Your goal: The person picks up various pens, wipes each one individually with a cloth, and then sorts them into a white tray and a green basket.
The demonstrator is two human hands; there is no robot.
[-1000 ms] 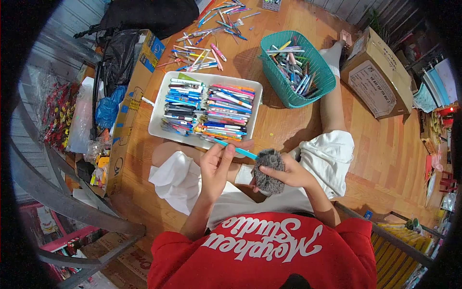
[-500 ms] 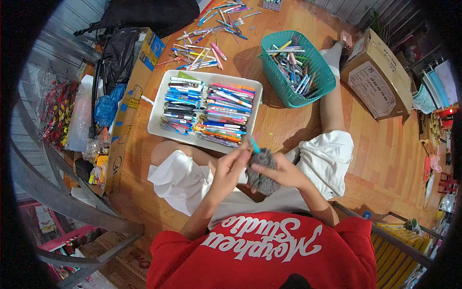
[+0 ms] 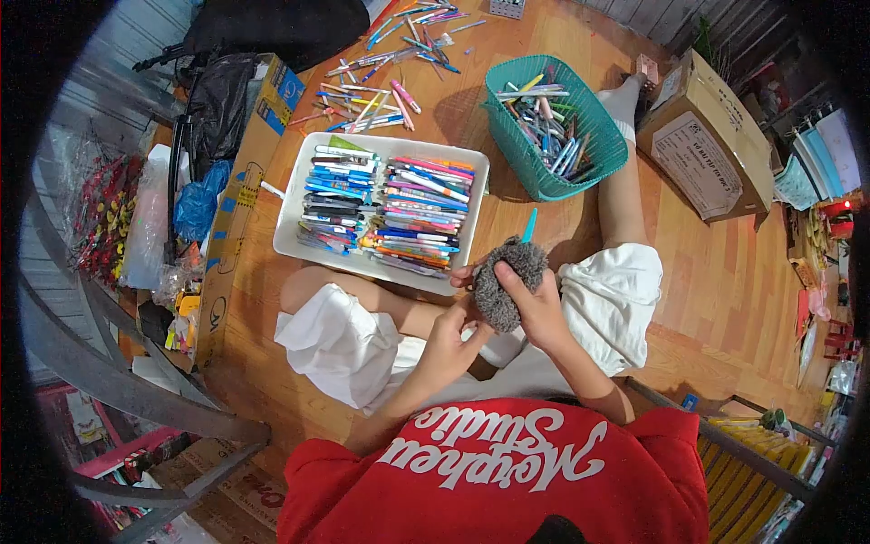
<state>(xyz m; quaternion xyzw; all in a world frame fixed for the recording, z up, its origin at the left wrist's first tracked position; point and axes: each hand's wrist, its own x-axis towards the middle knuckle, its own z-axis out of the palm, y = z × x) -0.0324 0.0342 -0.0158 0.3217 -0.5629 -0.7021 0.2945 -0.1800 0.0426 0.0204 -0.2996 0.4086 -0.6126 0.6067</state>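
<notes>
My right hand (image 3: 536, 308) is wrapped round a grey fluffy thing (image 3: 507, 288), its thumb pressed on the front. A thin turquoise tip (image 3: 529, 225), like the end of a pen, sticks out of the top; the rest of it is hidden in the fluff. My left hand (image 3: 446, 343) is at the lower left edge of the fluff, with fingers bent and pinching there. Just beyond my hands lies a white tray (image 3: 283, 231) holding two columns of pens (image 3: 426, 208) laid side by side. Both hands are above my lap.
A teal basket (image 3: 544, 186) of jumbled pens stands behind the tray to the right. Loose pens (image 3: 399, 59) are scattered on the wooden floor farther back. Cardboard boxes (image 3: 702, 150) (image 3: 237, 213) flank both sides, and a metal frame (image 3: 136, 381) curves at lower left.
The turquoise tip has swung up and right and now points away from me. My left hand has moved from beside the tip down to the fluff's lower edge.
</notes>
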